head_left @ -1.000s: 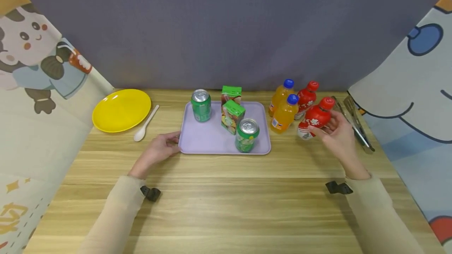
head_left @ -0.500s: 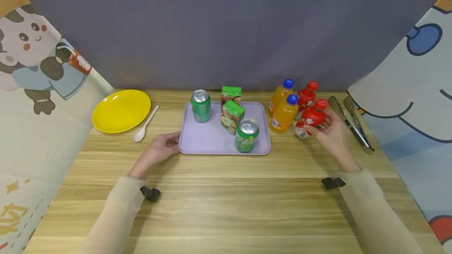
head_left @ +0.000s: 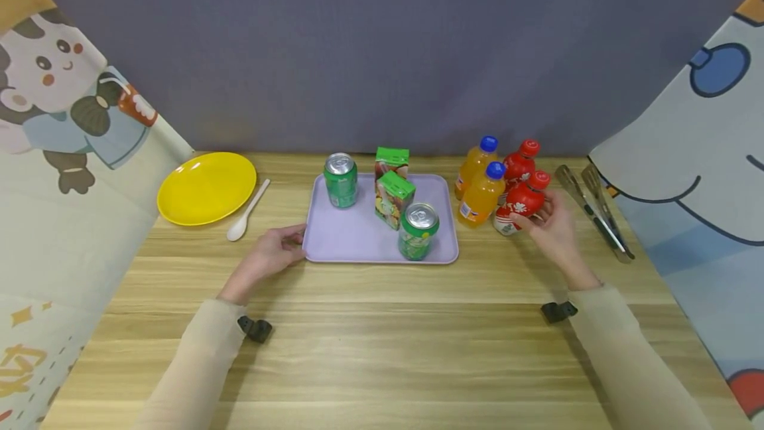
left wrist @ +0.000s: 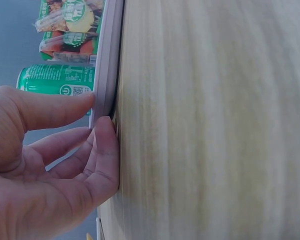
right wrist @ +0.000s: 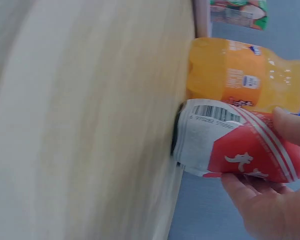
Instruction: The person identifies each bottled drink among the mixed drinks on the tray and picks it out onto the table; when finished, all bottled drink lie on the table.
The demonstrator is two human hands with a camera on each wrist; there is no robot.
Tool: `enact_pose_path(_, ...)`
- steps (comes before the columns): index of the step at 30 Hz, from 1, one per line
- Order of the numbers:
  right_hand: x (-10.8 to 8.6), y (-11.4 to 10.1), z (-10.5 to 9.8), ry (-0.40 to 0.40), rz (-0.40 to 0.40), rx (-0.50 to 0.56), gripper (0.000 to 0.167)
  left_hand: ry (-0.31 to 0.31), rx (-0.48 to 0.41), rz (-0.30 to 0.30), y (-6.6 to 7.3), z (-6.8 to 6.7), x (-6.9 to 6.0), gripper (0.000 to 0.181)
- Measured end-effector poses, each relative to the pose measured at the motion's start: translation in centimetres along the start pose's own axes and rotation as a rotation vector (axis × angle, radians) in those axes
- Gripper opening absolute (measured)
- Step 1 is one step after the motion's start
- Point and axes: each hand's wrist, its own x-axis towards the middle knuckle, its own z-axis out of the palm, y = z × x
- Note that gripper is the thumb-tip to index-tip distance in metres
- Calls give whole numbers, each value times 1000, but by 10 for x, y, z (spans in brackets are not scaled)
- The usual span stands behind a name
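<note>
My left hand (head_left: 276, 254) is at the near left corner of the lilac tray (head_left: 352, 237), thumb and fingertips on its rim (left wrist: 106, 65). On the tray stand a green can (head_left: 341, 186) at the back left, another green can (head_left: 416, 236) at the front right, and two green-topped drink cartons (head_left: 390, 203). My right hand (head_left: 555, 231) grips a red-capped bottle (head_left: 518, 208), thumb on one side and fingers on the other. In the right wrist view this bottle (right wrist: 235, 142) lies close against an orange drink bottle (right wrist: 245, 75). A second red-capped bottle (head_left: 520, 161) stands behind, partly hidden.
Two blue-capped orange drink bottles (head_left: 482, 201) stand right of the tray. Tongs (head_left: 591, 208) lie at the far right. At the left are a yellow plate (head_left: 207, 188) and a white spoon (head_left: 246, 214). A grey panel (head_left: 382, 52) rises behind the wooden table (head_left: 382, 350).
My right hand has moved left with the red bottle, up close to the orange drink bottles. The left hand and the tray have stayed in place.
</note>
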Motion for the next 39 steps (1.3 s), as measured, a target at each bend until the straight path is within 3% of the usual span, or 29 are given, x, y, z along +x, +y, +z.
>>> enact_pose_path(15,-5,9,-2,11,-68,-74,81,6,-24,-22,1,0,-1,58)
enact_pose_path(21,-8,11,-6,-9,-29,-71,82,5,-48,-26,0,1,-2,59)
enact_pose_path(25,-10,10,-9,-7,-18,-58,82,24,-42,-16,0,2,-2,66)
enact_pose_path(30,-16,8,-12,-15,-73,-96,78,76,-11,20,0,4,-3,72)
enact_pose_path(34,-20,8,-15,-29,-101,-172,73,120,28,53,6,5,-5,80)
enact_pose_path(39,-26,7,-20,-104,-132,-416,78,170,180,123,13,4,-9,91)
